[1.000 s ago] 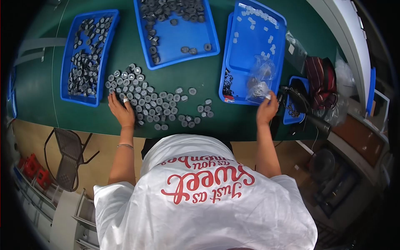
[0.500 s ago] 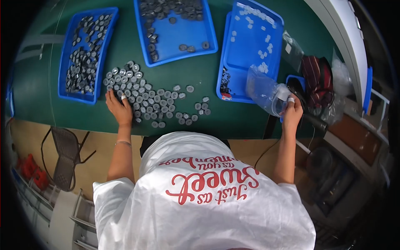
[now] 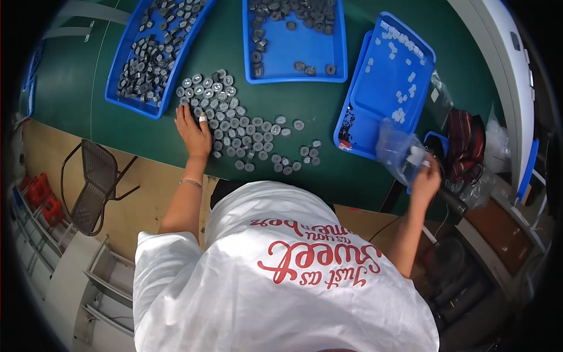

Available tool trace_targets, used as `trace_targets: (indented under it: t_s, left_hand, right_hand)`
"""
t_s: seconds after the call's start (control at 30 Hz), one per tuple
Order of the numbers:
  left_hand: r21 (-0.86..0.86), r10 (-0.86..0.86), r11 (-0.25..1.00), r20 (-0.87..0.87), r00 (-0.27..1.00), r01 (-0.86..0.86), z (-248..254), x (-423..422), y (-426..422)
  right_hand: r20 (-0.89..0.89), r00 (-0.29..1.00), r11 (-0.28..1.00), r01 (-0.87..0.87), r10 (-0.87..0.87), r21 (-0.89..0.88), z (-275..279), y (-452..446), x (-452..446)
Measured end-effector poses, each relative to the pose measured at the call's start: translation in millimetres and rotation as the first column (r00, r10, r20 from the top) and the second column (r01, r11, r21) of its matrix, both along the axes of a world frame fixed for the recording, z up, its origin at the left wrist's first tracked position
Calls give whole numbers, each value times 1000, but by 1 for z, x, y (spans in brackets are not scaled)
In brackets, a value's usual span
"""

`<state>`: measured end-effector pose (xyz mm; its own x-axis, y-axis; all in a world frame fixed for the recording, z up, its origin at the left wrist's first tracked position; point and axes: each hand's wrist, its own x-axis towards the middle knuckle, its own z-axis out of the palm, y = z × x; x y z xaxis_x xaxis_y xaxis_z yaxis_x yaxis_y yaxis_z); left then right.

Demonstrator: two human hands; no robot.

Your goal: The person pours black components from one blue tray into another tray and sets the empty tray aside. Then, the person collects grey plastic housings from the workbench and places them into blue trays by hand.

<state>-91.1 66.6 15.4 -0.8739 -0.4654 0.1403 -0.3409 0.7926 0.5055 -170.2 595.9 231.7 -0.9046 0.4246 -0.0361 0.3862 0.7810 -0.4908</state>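
Observation:
My left hand (image 3: 194,134) lies on the green table with its fingers stretched out and a white wrap on one finger. Its fingertips touch the left edge of a spread of small round grey parts (image 3: 237,122), many with pale oval centres. On the right, my right hand (image 3: 427,180) is closed on a clear plastic bag (image 3: 394,146) with a whitish patch near the fingers. The bag hangs over the near corner of a blue tray (image 3: 366,150) that holds small black pieces. What the bag contains is too blurred to make out.
A blue tray of grey parts (image 3: 136,108) stands at the left, another blue tray (image 3: 296,76) at the back middle. White pieces lie in a blue tray (image 3: 381,76) stacked on the right one. Striped dark red cloth (image 3: 466,146) lies at far right; a chair (image 3: 99,179) stands left.
The view has shifted, so the table's things sit further right. My right hand has tilted and drawn the plastic bag slightly nearer. My left hand stays beside the grey parts.

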Motion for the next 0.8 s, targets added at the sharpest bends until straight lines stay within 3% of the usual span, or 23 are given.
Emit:
trace_targets:
  t_s: [0.03,0.1,0.17,0.2,0.27,0.3,0.37,0.4,0.47,0.53,0.57,0.6,0.7,0.73,0.77,0.8]
  left_hand:
    - [-11,-1,1000,10,1000,1,-1,0,0]
    - [-12,-27,1000,16,1000,27,0,0,-2]
    - [40,-37,999,31,999,36,6,1,-4]
    - [121,-41,992,-22,999,43,12,0,-4]
    - [67,-53,996,-17,998,54,23,1,0]
    - [11,-39,999,-19,999,39,32,3,4]
    - [9,-55,998,-74,996,56,58,-9,31]
    - [198,-118,972,-62,991,128,66,-13,46]
    - [539,-266,806,-39,963,244,80,-22,88]
    - [765,-430,571,-31,902,299,92,-37,144]
    - [830,-515,482,10,857,280,96,-44,172]
    - [802,-629,435,-54,776,409,101,-52,195]
    - [709,-733,483,5,680,515,125,-71,257]
    - [577,-774,496,-45,631,649,121,-74,273]
    - [425,-816,489,-85,572,761,118,-77,287]
    - [428,-818,487,-82,570,761,115,-77,299]
  right_hand:
    - [96,995,998,17,-23,61,-14,-11,-1]
    - [312,949,969,120,-47,-217,-41,-25,3]
    - [294,956,922,122,-10,-367,-69,-19,7]
    - [306,951,920,154,-39,-361,-70,-19,11]
    - [228,951,803,-32,207,-595,-61,-23,4]
    - [399,900,759,134,176,-637,-35,-30,-9]
    - [338,935,590,213,108,-779,-42,-2,-24]
    - [338,936,588,221,96,-778,-56,4,-34]
    - [341,897,160,394,-281,-905,-94,17,-56]
    - [492,696,-80,535,-523,-841,-134,15,-78]
    - [499,689,-90,538,-526,-838,-146,16,-85]
    - [527,619,-131,569,-582,-812,-156,16,-92]
    - [570,488,-184,631,-662,-754,-179,23,-97]
    - [575,440,-189,657,-690,-730,-179,23,-97]
    - [576,436,-194,656,-692,-729,-180,25,-96]
    - [576,539,-157,632,-615,-759,-175,23,-96]
